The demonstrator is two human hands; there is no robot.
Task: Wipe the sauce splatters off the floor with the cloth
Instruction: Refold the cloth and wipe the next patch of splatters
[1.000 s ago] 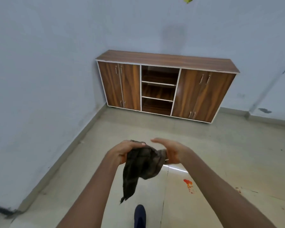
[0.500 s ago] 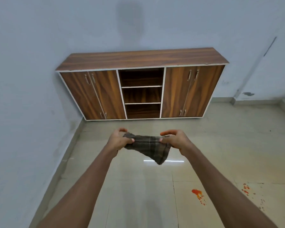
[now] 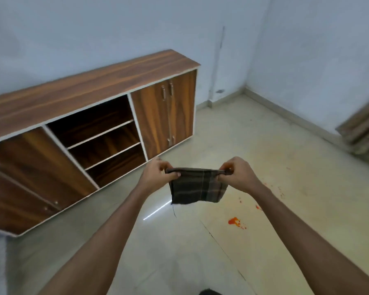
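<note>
No legible text or labels anywhere.

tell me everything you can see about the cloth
The cloth is a small, dark grey-brown checked piece with paler stripes, and it looks like woven fabric. It is pulled taut along its top edge, with the left hand pinching one upper corner and the right hand the other. The rest hangs flat, its lower edge slightly uneven. It is held in the air above the floor, touching only the hands. An orange-red sauce splatter shows lower right of it.
</note>
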